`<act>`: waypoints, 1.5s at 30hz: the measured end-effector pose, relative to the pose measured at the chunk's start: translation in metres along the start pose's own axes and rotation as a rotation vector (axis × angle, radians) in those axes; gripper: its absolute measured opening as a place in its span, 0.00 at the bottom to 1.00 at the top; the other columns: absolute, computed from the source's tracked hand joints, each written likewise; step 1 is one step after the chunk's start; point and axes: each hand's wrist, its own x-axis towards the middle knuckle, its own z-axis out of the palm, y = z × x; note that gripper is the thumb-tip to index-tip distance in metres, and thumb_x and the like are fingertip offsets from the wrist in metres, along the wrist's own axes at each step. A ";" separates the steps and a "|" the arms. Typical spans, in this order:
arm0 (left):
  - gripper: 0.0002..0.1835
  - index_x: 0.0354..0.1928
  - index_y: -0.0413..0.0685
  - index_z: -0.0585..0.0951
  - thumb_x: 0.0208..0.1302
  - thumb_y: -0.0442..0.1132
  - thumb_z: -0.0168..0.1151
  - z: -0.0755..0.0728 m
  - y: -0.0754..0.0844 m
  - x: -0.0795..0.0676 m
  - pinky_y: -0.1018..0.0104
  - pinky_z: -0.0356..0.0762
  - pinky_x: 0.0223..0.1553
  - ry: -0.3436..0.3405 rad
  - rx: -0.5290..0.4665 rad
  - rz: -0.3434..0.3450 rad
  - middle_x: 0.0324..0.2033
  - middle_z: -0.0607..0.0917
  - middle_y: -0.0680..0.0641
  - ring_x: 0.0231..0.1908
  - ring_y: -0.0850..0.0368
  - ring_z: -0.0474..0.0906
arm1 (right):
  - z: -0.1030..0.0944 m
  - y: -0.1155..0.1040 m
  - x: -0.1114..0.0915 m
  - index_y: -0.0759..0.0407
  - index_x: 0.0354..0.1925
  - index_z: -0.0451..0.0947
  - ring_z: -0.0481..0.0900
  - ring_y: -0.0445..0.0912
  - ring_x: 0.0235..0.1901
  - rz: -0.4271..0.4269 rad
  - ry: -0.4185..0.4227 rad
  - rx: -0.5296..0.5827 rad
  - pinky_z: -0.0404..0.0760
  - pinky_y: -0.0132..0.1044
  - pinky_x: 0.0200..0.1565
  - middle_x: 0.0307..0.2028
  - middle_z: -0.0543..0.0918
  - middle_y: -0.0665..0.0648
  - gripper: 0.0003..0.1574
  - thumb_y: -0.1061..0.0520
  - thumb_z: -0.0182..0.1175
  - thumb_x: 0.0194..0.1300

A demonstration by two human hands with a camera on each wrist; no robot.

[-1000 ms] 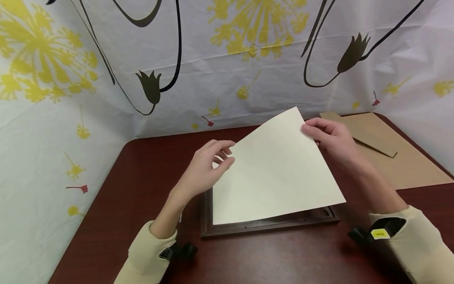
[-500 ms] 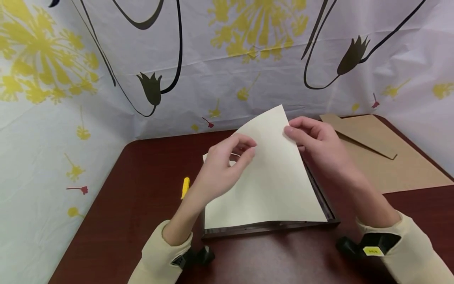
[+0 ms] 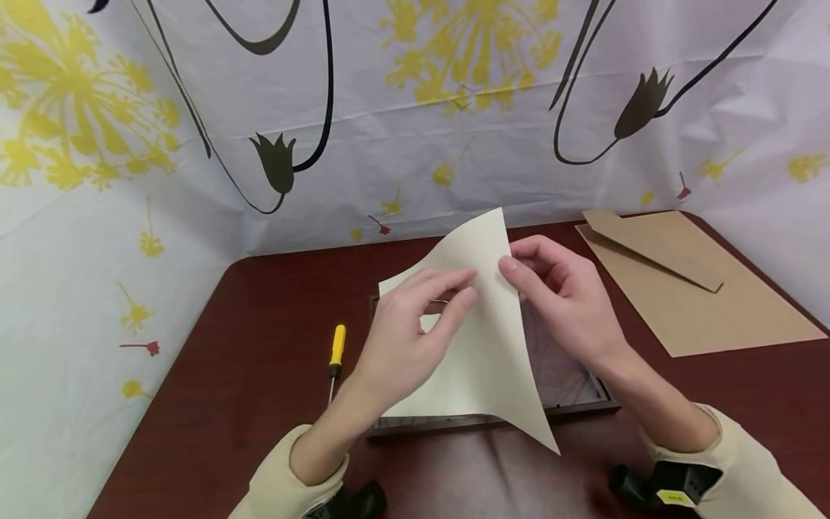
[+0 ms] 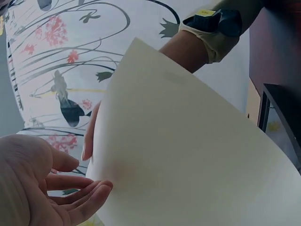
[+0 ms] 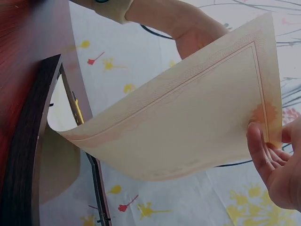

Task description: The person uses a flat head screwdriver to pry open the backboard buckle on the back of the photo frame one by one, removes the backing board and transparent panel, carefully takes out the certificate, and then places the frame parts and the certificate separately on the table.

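Note:
A cream paper sheet is bent up over a dark picture frame; its left part lies over the frame. In the right wrist view the sheet's underside carries a reddish printed border, like a certificate. My right hand pinches the raised right edge between thumb and fingers. My left hand hovers over the sheet's upper face with loosely bent fingers, gripping nothing. In the left wrist view its fingertips are close to the paper; contact is unclear. Clear glass or plastic shows inside the frame.
A yellow-handled screwdriver lies left of the frame, partly behind the left forearm. At the right, a brown backing board with a raised stand flap rests on the dark red table. A patterned white curtain hangs behind.
My right hand has moved left and slightly down, lifting and curling the sheet's right side leftward, uncovering the frame's right part. My left hand has shifted right over the sheet. The screwdriver has come into view.

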 end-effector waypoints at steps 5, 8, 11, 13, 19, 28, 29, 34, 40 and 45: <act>0.18 0.59 0.36 0.82 0.73 0.37 0.62 0.006 0.002 -0.004 0.69 0.80 0.49 0.000 -0.026 0.023 0.48 0.84 0.47 0.44 0.63 0.83 | 0.003 0.001 -0.003 0.66 0.46 0.81 0.80 0.43 0.26 -0.041 0.003 0.024 0.79 0.31 0.32 0.32 0.86 0.53 0.08 0.63 0.58 0.73; 0.19 0.61 0.36 0.80 0.73 0.37 0.61 0.008 0.001 -0.004 0.69 0.80 0.49 -0.011 -0.024 0.036 0.50 0.83 0.47 0.45 0.62 0.83 | 0.006 0.003 -0.003 0.69 0.47 0.79 0.82 0.46 0.26 -0.098 -0.047 0.095 0.82 0.33 0.32 0.33 0.85 0.57 0.08 0.65 0.56 0.74; 0.19 0.61 0.38 0.81 0.73 0.39 0.61 0.008 0.000 -0.002 0.68 0.80 0.49 -0.010 -0.023 0.037 0.52 0.82 0.48 0.47 0.62 0.81 | 0.009 0.005 -0.003 0.70 0.47 0.79 0.83 0.47 0.26 -0.168 -0.092 0.126 0.82 0.34 0.31 0.32 0.84 0.59 0.08 0.69 0.55 0.73; 0.19 0.61 0.41 0.82 0.72 0.39 0.62 0.007 0.000 -0.001 0.68 0.81 0.48 -0.005 -0.028 0.034 0.52 0.82 0.49 0.48 0.62 0.80 | 0.010 0.006 -0.004 0.69 0.48 0.79 0.82 0.46 0.27 -0.207 -0.098 0.116 0.82 0.34 0.31 0.32 0.83 0.59 0.09 0.72 0.56 0.71; 0.16 0.57 0.39 0.84 0.69 0.32 0.64 0.001 -0.002 0.001 0.69 0.83 0.41 0.028 0.005 0.081 0.46 0.84 0.47 0.42 0.61 0.83 | 0.011 0.008 -0.003 0.70 0.49 0.77 0.83 0.47 0.29 -0.264 -0.112 0.148 0.83 0.34 0.33 0.35 0.82 0.66 0.13 0.75 0.57 0.67; 0.09 0.46 0.38 0.88 0.64 0.29 0.68 -0.027 -0.005 0.009 0.71 0.82 0.36 0.108 0.189 0.178 0.36 0.88 0.47 0.32 0.63 0.82 | 0.010 0.020 0.003 0.70 0.50 0.77 0.84 0.48 0.35 -0.239 -0.133 0.082 0.84 0.36 0.38 0.43 0.83 0.62 0.14 0.75 0.59 0.67; 0.09 0.46 0.39 0.88 0.64 0.29 0.69 -0.030 -0.004 0.009 0.71 0.82 0.36 0.119 0.195 0.190 0.37 0.88 0.47 0.32 0.64 0.82 | 0.010 0.023 0.005 0.69 0.50 0.77 0.84 0.47 0.35 -0.234 -0.123 0.072 0.84 0.36 0.38 0.42 0.83 0.61 0.14 0.75 0.59 0.67; 0.10 0.45 0.39 0.89 0.62 0.29 0.71 -0.048 0.003 0.010 0.72 0.81 0.35 0.161 0.186 0.287 0.38 0.89 0.47 0.33 0.63 0.81 | 0.007 0.037 0.012 0.68 0.51 0.76 0.85 0.45 0.36 -0.161 -0.077 0.033 0.84 0.35 0.37 0.42 0.84 0.56 0.14 0.72 0.60 0.67; 0.09 0.41 0.36 0.88 0.58 0.26 0.72 -0.061 0.015 0.010 0.68 0.78 0.39 0.208 0.166 0.420 0.36 0.89 0.46 0.34 0.58 0.82 | 0.008 0.057 0.018 0.65 0.55 0.74 0.84 0.47 0.38 -0.058 -0.069 -0.012 0.84 0.35 0.37 0.45 0.83 0.59 0.19 0.67 0.63 0.68; 0.07 0.39 0.31 0.87 0.58 0.25 0.71 -0.070 0.025 0.009 0.65 0.80 0.42 0.239 0.152 0.505 0.34 0.89 0.43 0.34 0.55 0.84 | 0.006 0.066 0.020 0.65 0.62 0.66 0.84 0.46 0.40 0.034 -0.042 -0.049 0.83 0.33 0.36 0.49 0.81 0.64 0.28 0.62 0.64 0.69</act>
